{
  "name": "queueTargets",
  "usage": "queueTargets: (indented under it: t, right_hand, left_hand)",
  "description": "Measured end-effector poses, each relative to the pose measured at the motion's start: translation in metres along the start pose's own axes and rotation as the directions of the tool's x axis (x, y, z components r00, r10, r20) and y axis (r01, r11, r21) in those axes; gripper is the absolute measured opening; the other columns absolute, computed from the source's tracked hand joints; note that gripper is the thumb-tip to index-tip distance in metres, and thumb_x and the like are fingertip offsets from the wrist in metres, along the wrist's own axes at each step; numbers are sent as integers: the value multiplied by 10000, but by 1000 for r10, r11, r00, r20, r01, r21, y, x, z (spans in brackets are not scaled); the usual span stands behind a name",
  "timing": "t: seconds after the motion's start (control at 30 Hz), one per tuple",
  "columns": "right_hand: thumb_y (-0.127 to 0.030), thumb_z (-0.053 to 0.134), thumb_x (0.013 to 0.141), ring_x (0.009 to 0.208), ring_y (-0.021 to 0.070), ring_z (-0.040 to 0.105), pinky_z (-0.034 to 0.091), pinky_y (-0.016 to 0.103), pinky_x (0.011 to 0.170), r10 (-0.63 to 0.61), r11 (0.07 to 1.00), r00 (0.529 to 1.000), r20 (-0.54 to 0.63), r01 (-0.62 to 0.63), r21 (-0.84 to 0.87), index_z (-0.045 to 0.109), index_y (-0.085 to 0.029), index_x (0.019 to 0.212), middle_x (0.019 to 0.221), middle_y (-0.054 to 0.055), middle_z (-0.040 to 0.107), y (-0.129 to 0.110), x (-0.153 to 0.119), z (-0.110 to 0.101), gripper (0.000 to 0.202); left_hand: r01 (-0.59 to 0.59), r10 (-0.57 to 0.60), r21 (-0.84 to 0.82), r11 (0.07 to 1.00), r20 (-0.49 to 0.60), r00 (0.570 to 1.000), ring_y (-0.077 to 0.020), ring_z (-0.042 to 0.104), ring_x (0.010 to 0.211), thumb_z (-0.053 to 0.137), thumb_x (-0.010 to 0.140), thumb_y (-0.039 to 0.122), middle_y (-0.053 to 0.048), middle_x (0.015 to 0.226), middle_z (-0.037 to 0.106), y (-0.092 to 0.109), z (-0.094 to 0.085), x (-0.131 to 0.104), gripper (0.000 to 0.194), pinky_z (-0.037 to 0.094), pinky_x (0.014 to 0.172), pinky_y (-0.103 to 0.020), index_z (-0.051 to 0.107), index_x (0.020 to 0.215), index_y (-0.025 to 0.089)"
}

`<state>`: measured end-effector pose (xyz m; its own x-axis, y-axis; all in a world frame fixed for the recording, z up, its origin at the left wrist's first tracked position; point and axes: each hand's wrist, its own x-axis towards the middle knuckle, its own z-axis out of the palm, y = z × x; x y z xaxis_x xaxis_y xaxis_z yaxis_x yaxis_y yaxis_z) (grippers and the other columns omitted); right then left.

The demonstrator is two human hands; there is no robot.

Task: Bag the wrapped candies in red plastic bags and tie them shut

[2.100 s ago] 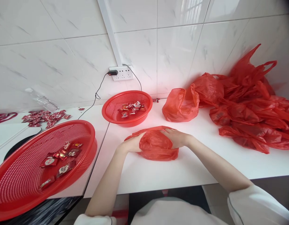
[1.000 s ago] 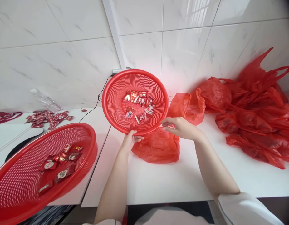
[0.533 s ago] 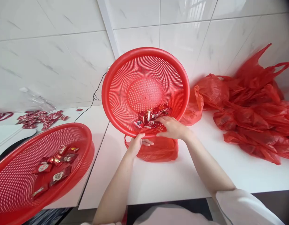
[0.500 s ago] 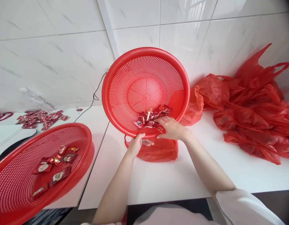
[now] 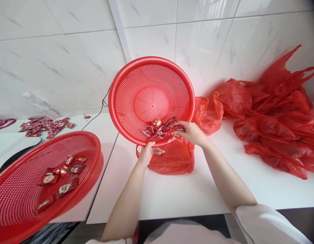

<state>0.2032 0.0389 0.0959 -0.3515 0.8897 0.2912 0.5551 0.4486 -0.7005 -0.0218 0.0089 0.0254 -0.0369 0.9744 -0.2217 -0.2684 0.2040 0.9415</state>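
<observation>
A round red mesh basket (image 5: 152,78) is tilted toward me, with several red wrapped candies (image 5: 157,128) gathered at its lower side. My left hand (image 5: 148,153) grips the basket's lower rim, thumb on top and fingers beneath. At the right of the rim, my right hand (image 5: 191,133) pinches a red wrapped candy (image 5: 177,128). Below the basket lies an open red plastic bag (image 5: 172,162) on the white table (image 5: 172,200), its mouth partly hidden by the basket.
A second red basket (image 5: 94,144) with several candies stands at the left. Behind it are piled red packets (image 5: 42,127), a clear bottle (image 5: 42,106) and a black cable (image 5: 96,115). Red plastic bags (image 5: 279,118) heap up at the right, against the tiled wall (image 5: 205,44).
The tilted basket has shifted slightly left. My right hand has lifted from the candies toward the right rim and closed on a candy. My left hand still holds the rim.
</observation>
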Motion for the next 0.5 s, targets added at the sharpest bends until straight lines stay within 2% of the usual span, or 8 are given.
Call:
queueTargets:
  t: [0.1,0.2,0.4,0.5]
  right_hand:
    - [-380,649,818,600,127,569,465,269,634,34,999,999,2,-34,30,676,-186,1110,687,-17,639,4,1,0,351]
    - [-385,630,830,593,121,553,457,263,614,34,997,999,26,-36,67,679,-178,1098,686,-17,630,3,1,2,342]
    - [-305,630,832,806,148,653,512,296,769,-57,976,992,108,33,214,689,-189,1043,965,28,716,-6,-1,4,248]
    - [-295,633,833,906,168,675,525,321,844,-62,948,988,142,13,319,683,-183,1021,998,40,723,-9,-2,6,224]
  left_hand:
    - [-13,12,-18,1000,-36,999,-247,703,562,595,675,280,-12,524,628,1,-1,1,232,487,428,-247,529,853,145]
    - [-19,17,-34,999,-53,998,-245,700,557,596,677,272,-5,539,622,0,-3,3,231,489,424,-253,526,857,145]
    - [-37,35,-35,999,-46,998,-230,691,540,608,677,278,11,546,609,-2,-5,4,235,479,427,-252,521,856,155]
    - [-38,36,-41,998,-31,999,-216,677,514,611,669,283,2,565,628,-2,-4,3,239,467,422,-249,522,850,155]
